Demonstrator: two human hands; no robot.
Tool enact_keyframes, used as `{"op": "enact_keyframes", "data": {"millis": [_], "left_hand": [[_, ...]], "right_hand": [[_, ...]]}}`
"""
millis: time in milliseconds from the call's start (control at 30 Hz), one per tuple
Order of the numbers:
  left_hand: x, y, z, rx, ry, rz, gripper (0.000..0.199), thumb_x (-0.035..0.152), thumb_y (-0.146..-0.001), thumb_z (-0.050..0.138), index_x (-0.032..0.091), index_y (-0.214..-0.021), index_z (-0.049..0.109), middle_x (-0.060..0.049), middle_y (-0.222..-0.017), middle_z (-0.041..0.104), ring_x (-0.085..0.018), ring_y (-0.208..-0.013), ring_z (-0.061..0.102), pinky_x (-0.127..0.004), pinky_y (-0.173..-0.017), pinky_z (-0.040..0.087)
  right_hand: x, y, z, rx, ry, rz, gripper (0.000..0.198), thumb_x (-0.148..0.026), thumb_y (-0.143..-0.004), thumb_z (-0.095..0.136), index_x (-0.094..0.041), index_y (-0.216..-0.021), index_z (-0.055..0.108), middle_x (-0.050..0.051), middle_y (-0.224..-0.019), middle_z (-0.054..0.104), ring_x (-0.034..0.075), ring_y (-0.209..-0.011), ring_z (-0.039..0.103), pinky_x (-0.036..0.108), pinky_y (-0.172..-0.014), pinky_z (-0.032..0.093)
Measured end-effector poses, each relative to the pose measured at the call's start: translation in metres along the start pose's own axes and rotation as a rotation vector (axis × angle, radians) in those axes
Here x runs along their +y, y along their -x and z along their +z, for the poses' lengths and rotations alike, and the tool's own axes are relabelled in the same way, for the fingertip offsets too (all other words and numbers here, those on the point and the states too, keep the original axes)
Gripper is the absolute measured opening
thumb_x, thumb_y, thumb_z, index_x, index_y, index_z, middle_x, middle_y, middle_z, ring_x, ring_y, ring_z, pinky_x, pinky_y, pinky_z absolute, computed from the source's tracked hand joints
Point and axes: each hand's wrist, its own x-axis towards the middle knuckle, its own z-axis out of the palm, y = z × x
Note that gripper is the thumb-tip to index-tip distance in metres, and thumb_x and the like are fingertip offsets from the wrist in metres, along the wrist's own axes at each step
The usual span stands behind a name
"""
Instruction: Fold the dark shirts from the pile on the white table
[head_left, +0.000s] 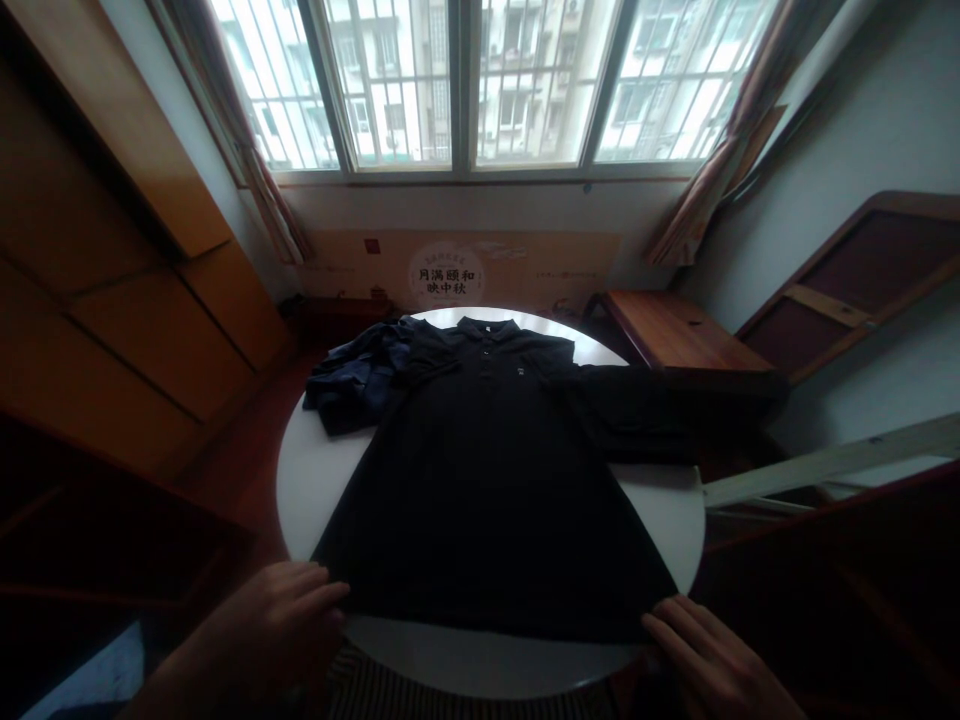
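Note:
A black polo shirt lies spread face up on a round white table, its collar at the far side and its hem toward me. My left hand grips the hem's left corner, fingers closed over the cloth. At the hem's right corner, my right hand pinches the fabric in the same way. The hem runs nearly straight between both hands. A small light mark shows on the shirt's chest.
Rumpled dark blue clothing sits at the table's far left. Dark folded cloth lies on the right, beside the shirt. Beyond stand a wooden side table and a barred window. Wooden cabinets line the left.

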Motion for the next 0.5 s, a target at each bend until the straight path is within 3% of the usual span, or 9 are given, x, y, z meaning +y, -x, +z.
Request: {"op": "enact_keyframes", "data": {"millis": [300, 400, 500], "left_hand": [[-0.018, 0.003, -0.017, 0.084, 0.155, 0.079, 0.034, 0.02, -0.093, 0.052, 0.028, -0.125, 0.062, -0.005, -0.09, 0.064, -0.014, -0.074, 0.06, -0.02, -0.065, 0.053], [-0.024, 0.006, -0.026, 0.08, 0.194, 0.016, 0.041, 0.013, -0.091, 0.05, 0.031, -0.127, 0.061, -0.003, -0.085, 0.064, -0.013, -0.07, 0.061, -0.018, -0.063, 0.053], [-0.025, 0.004, -0.042, 0.054, 0.191, -0.034, 0.045, 0.007, -0.09, 0.047, 0.032, -0.126, 0.061, -0.003, -0.094, 0.068, -0.013, -0.081, 0.066, -0.018, -0.071, 0.055]], "right_hand": [[0.015, 0.003, -0.019, -0.029, -0.097, 0.023, 0.037, 0.0, -0.08, 0.042, -0.018, -0.102, 0.066, 0.007, -0.092, 0.073, 0.016, -0.084, 0.073, 0.019, -0.078, 0.059], [0.022, 0.005, -0.021, -0.001, -0.133, 0.086, 0.037, -0.002, -0.085, 0.041, -0.017, -0.11, 0.064, 0.009, -0.105, 0.073, 0.017, -0.09, 0.074, 0.018, -0.08, 0.059], [0.025, 0.001, -0.024, 0.1, -0.199, 0.142, 0.039, -0.004, -0.086, 0.044, -0.023, -0.114, 0.064, 0.006, -0.104, 0.073, 0.017, -0.084, 0.075, 0.018, -0.077, 0.06]]}}
